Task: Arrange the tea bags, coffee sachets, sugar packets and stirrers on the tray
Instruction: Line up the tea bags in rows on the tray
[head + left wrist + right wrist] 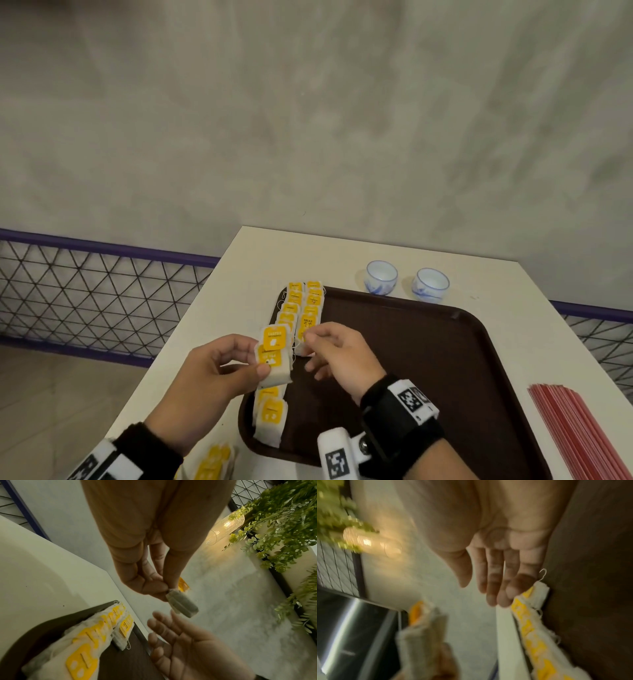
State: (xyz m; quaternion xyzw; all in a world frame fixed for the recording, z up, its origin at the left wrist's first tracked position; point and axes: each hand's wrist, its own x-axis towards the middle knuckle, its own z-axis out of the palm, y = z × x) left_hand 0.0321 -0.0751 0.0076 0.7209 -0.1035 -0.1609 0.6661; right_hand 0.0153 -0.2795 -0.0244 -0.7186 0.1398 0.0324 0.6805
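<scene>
We see one white table point(342, 253), and on it one dark brown tray point(428, 359). Beside the tray, at the table's right edge, lies one stack of red stirrers point(579, 435); they are too tightly packed for us to count. Two blue-and-white cups point(382, 277) stand just beyond the tray's far rim.

Along the tray's left edge we see two rows of yellow-tagged tea bags point(301, 308), overlapping so that an exact count escapes us; we make out roughly ten. A further pile of tea bags point(214, 460) lies on the table near the left wrist, number unclear.

Our left hand point(219, 373) pinches a small bunch of held tea bags point(272, 356) between thumb and fingers, above the tray's left edge; we count at least two tags. Our right hand point(339, 356) hovers just beside them, fingers relaxed and spread in the wrist views, gripping nothing.
</scene>
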